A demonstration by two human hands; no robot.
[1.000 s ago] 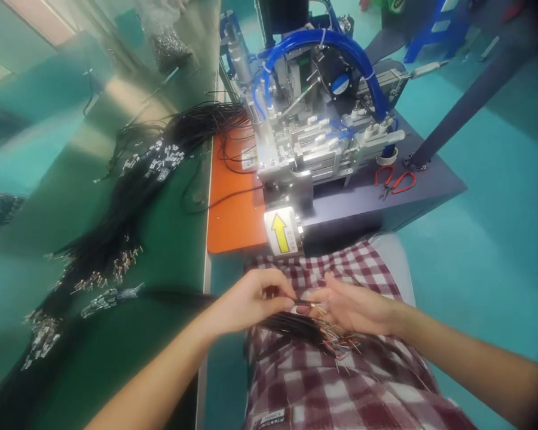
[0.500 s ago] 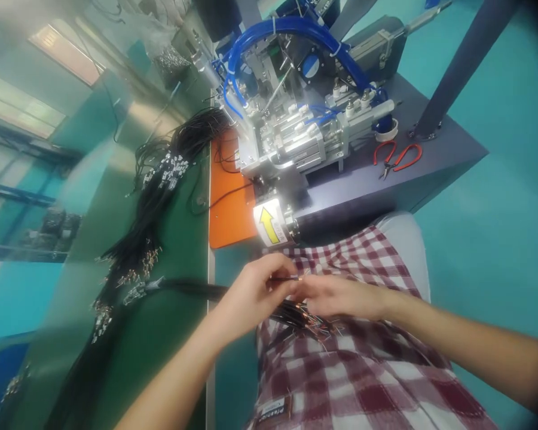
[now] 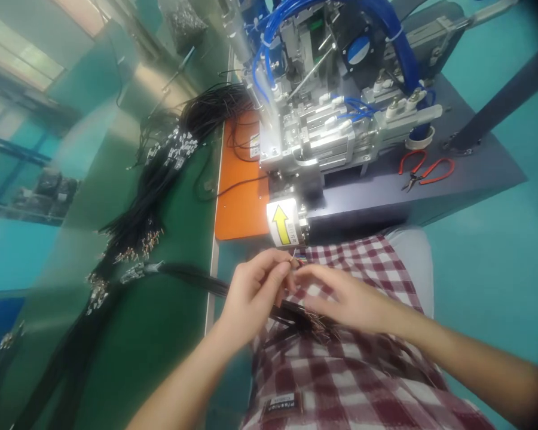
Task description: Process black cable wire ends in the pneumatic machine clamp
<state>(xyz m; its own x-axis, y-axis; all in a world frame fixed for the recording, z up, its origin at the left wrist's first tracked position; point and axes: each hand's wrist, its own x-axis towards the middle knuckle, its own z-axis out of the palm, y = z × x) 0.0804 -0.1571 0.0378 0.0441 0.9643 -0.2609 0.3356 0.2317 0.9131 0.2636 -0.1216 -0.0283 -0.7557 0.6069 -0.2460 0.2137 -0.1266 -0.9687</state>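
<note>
My left hand [image 3: 260, 292] pinches the end of a cable between thumb and forefinger, its thin coloured wires [image 3: 298, 260] fanning out just past the fingertips. Close by on the right, my right hand [image 3: 341, 295] has its fingers apart, with the thumb and forefinger near those wires. Below both hands, a bundle of black cables [image 3: 291, 313] lies across the checked apron [image 3: 363, 364], with stripped wire ends [image 3: 325, 328] spread at its tip. The bundle runs left over the table edge to metal-tipped ends [image 3: 138, 272].
A machine [image 3: 327, 143] with blue hoses stands ahead, beside an orange plate [image 3: 240, 206] and a yellow arrow label [image 3: 281, 224]. Red-handled pliers [image 3: 415, 179] lie on its grey base. Heaps of black cables [image 3: 147, 197] cover part of the green table [image 3: 179, 346].
My right hand's fingers have parted from the cable end, which my left hand now pinches with its wires pointing upward. The camera view has shifted, moving the machine right in the picture.
</note>
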